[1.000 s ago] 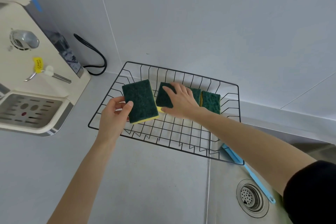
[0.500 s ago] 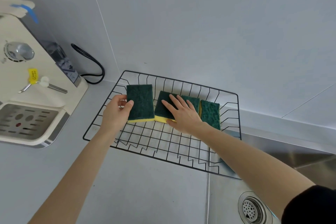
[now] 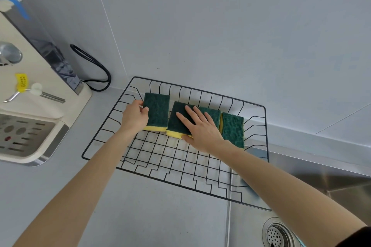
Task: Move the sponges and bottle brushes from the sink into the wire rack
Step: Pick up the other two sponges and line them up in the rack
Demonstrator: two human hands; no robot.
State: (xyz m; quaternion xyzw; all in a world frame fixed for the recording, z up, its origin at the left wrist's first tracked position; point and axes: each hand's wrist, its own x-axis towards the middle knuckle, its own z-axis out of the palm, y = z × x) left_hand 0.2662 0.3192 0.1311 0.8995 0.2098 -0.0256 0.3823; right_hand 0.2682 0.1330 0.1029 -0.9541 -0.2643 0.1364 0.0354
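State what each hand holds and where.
Left hand pinches the leftmost sponge by its left edge; right hand lies flat on the second sponge.

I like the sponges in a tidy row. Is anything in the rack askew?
Yes: the sponge under the right hand is tilted, overlapping the next sponge in the wire rack. The others look straight.

Third sponge [image 3: 212, 115] mostly under right hand [image 3: 201, 131] — drain [image 3: 278, 234] cut off by bottom edge — blue thing [image 3: 252, 189] blurred behind forearm.
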